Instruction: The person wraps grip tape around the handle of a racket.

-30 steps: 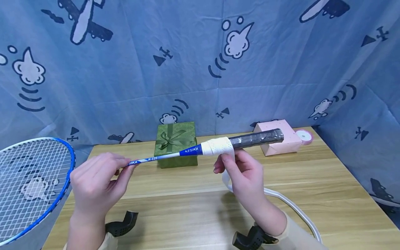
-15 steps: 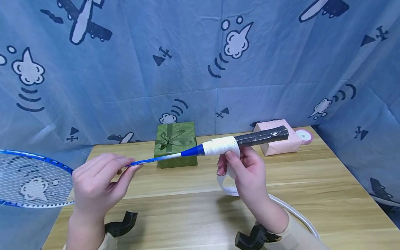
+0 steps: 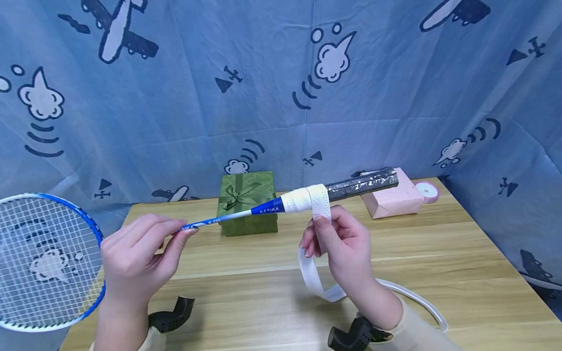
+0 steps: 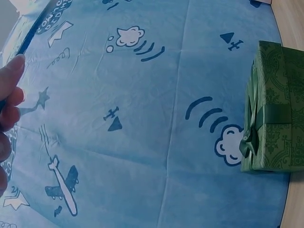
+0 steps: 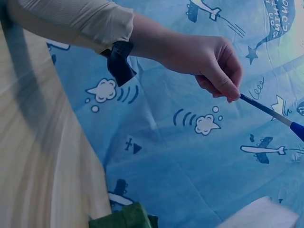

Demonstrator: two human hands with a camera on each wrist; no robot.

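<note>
Left hand (image 3: 131,256) pinches racket (image 3: 228,218) shaft to steady it; right hand (image 3: 342,243) pinches tape (image 3: 317,204) taut below the handle.

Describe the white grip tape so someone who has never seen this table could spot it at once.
Start at the wooden table and find the blue badminton racket held above it. On its handle, white perforated tape is wound beside the bare dark handle end. Its loose tail runs down through the right hand, unlike the pink ribbon roll at the back.
</note>
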